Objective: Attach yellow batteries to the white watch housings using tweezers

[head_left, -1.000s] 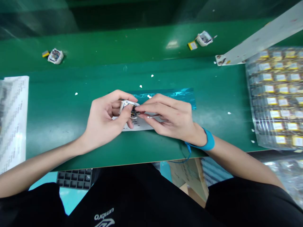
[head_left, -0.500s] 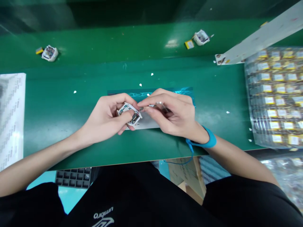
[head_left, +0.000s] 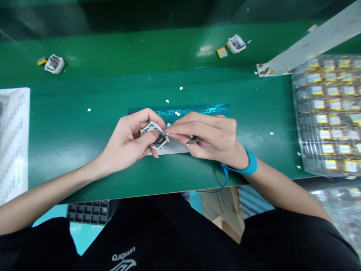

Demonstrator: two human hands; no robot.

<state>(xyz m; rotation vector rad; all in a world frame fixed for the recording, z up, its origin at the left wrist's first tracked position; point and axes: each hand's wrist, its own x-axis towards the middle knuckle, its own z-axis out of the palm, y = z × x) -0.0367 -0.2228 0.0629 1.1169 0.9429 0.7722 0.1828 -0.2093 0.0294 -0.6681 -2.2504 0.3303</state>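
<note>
White plastic housing (head_left: 155, 136) with exposed circuit board pinched in left hand (head_left: 128, 141), thumb on the near side, fingers curled over the far side, open face tilted up toward the camera, presumably to keep the board readable. Held just above a pale sheet (head_left: 176, 147) near the middle of the green desk (head_left: 70, 131), a little in from the near edge. Right hand (head_left: 210, 137) closed on thin metal tweezers (head_left: 190, 141), thumb and forefinger pressed together at the tip end, tip meeting the housing's right edge; what sits at the tip too small to tell. Blue wrist strap (head_left: 249, 165) on right wrist, cord dropping over the near edge, likely for static. Shiny blue film strip (head_left: 208, 110) just beyond the hands. Two similar housings (head_left: 54, 63) (head_left: 236, 43) well apart along the far edge, each with a small yellow cell beside it. Clear tray of yellow cells (head_left: 328, 113) at the right edge, within reach of right hand. Printed sheet (head_left: 12, 139) at the left edge.
</note>
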